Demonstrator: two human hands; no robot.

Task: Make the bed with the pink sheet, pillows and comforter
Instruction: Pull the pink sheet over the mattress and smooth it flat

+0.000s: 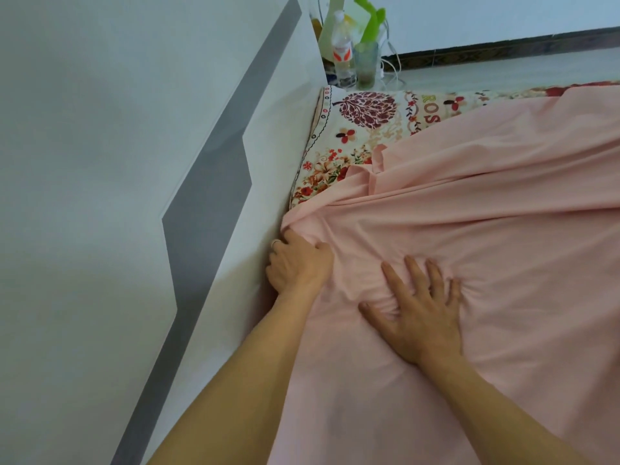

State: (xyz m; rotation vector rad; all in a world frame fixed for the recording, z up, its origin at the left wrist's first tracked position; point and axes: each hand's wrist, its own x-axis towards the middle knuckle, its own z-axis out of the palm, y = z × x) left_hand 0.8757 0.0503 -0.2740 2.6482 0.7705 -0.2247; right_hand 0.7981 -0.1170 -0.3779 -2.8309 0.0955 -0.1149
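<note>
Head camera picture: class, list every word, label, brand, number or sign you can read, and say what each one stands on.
"ROS": large letters on the flowered mattress cover, cut off at the edge of the pink sheet; any further letters are hidden.
Label on the clear bottle: red and white, too blurred to read.
No other text shows.

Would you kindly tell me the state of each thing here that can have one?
pink sheet: spread, wrinkled, bunched beside the headboard.
floral mattress: far corner uncovered.
left hand: fingers curled, gripping the pink sheet at the headboard.
right hand: flat, fingers spread, pressing the pink sheet.
bottle: upright, capped.
glass: upright.
</note>
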